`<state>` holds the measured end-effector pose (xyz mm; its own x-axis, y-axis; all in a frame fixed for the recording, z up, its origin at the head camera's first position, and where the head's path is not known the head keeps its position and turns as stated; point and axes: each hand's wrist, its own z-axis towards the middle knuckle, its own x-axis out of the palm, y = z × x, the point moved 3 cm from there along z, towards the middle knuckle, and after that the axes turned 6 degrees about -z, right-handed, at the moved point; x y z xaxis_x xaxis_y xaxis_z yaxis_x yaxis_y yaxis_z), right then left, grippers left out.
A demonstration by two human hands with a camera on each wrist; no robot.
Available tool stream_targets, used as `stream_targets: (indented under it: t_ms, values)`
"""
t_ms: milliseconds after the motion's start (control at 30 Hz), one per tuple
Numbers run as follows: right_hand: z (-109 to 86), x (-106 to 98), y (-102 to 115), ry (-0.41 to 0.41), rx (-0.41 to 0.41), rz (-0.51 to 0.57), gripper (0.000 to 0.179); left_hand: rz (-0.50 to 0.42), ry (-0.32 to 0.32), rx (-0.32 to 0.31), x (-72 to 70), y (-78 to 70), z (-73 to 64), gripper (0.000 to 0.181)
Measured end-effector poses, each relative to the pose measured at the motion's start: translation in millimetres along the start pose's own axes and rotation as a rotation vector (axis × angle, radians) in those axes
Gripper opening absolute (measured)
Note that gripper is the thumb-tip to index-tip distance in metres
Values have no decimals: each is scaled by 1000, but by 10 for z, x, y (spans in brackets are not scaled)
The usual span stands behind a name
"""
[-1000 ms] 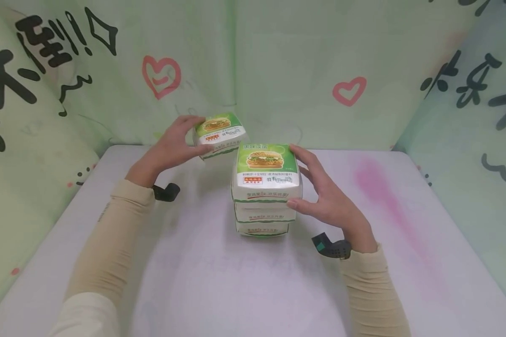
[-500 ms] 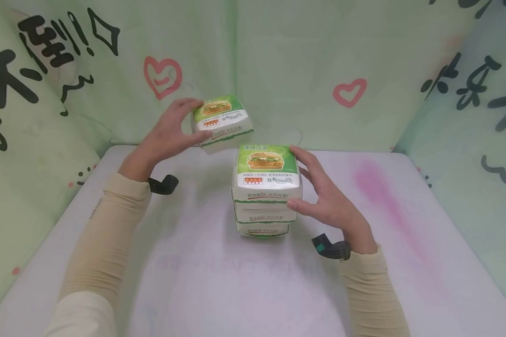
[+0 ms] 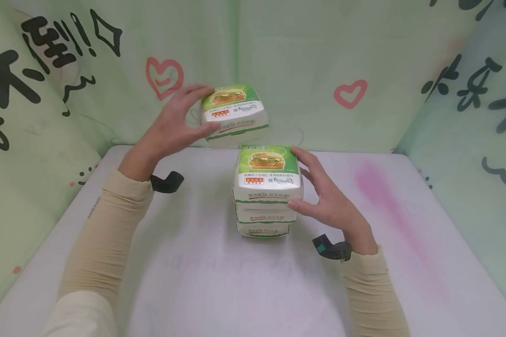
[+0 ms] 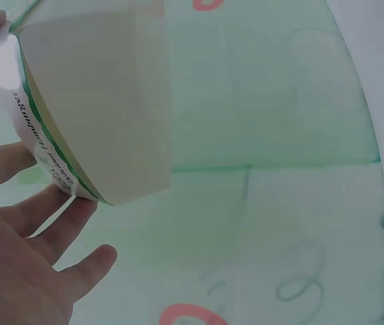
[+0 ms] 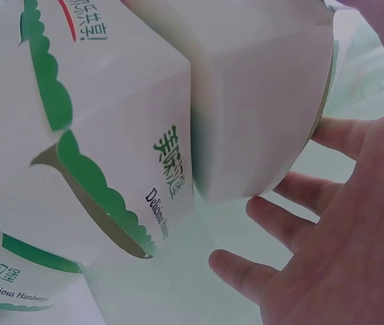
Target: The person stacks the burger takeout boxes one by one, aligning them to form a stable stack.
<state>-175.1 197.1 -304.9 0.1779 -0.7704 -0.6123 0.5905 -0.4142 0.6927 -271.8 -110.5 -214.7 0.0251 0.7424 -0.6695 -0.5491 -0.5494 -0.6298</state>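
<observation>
In the head view a stack of three white-and-green burger boxes stands mid-table: a top box [image 3: 267, 182], a middle box [image 3: 265, 214] and a bottom box [image 3: 263, 229]. My right hand [image 3: 335, 203] grips the top box by its right side, thumb at the front corner and fingers at the back. Behind and left of the stack, my left hand [image 3: 174, 124] holds another burger box [image 3: 236, 111] in the air, slightly tilted, its thumb on the front. That box's plain white lower half [image 4: 97, 108] fills the left wrist view's upper left. The right wrist view shows the middle box's lettered side [image 5: 131, 122].
All the boxes are on or above a white table [image 3: 219, 295] with a pink smear [image 3: 383, 206] at its right. A pale green curtain [image 3: 286, 56] with hearts and black lettering hangs close behind and along both sides. Each wrist wears a black camera mount [image 3: 167, 182].
My left hand has raised its burger box from near the table's back edge, then shifted it rightward toward the stack. The right hand and the stack have stayed in place.
</observation>
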Motion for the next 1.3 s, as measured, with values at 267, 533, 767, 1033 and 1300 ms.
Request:
stream_targets:
  t_ms: [267,533,767,1033,1300]
  values:
    - [-3,-4,5,-2,1,3,97,-44,10,56,40,-200,-19,69]
    - [2,3,-6,-3,1,7,98,-91,52,174,104,-387,-53,69]
    - [10,-6,-1,-19,24,29,105,-99,79,272,162,-551,-79,68]
    - [-19,-11,-17,-22,56,21,105,-94,112,313,248,-630,-123,69]
    - [-17,-21,-19,-35,55,2,105,-100,128,325,291,-646,-131,69]
